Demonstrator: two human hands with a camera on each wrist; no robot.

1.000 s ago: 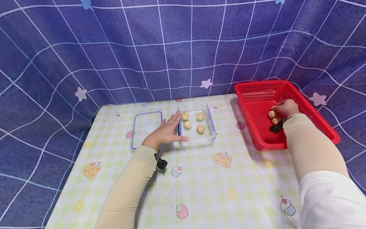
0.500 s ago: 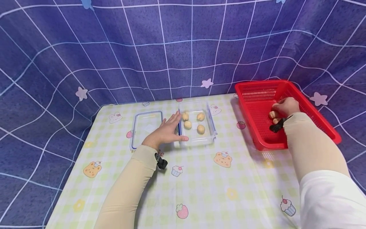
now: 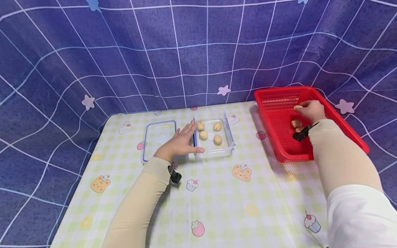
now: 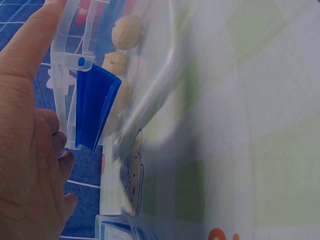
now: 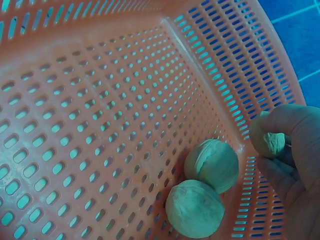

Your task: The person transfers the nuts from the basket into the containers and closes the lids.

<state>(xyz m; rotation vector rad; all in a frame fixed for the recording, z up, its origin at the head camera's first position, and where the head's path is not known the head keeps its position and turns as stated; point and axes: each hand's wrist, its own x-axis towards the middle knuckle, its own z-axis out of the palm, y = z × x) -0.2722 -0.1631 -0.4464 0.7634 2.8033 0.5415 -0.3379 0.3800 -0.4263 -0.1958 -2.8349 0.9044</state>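
Note:
My right hand [image 3: 312,111] pinches a walnut [image 5: 267,137] between thumb and fingers, raised a little over the floor of the red basket [image 3: 274,137]. Below it, two more walnuts [image 5: 197,207] lie against each other in the basket. My left hand [image 3: 180,144] rests with spread, straight fingers along the left rim of a clear plastic container [image 3: 214,151]. Several walnuts [image 3: 217,140] sit inside that container. In the left wrist view, a blue locking flap [image 4: 95,107] hangs from the container's side beside my fingers.
A clear lid with a blue seal [image 3: 159,123] lies on the table left of the container, partly behind my left hand. The checked tablecloth [image 3: 223,206] covers the table. A blue grid-patterned curtain [image 3: 192,55] hangs right behind the table's back edge.
My right hand has lifted a walnut from the group in the basket and moved slightly up and back, uncovering the other two. The left hand and container stay put.

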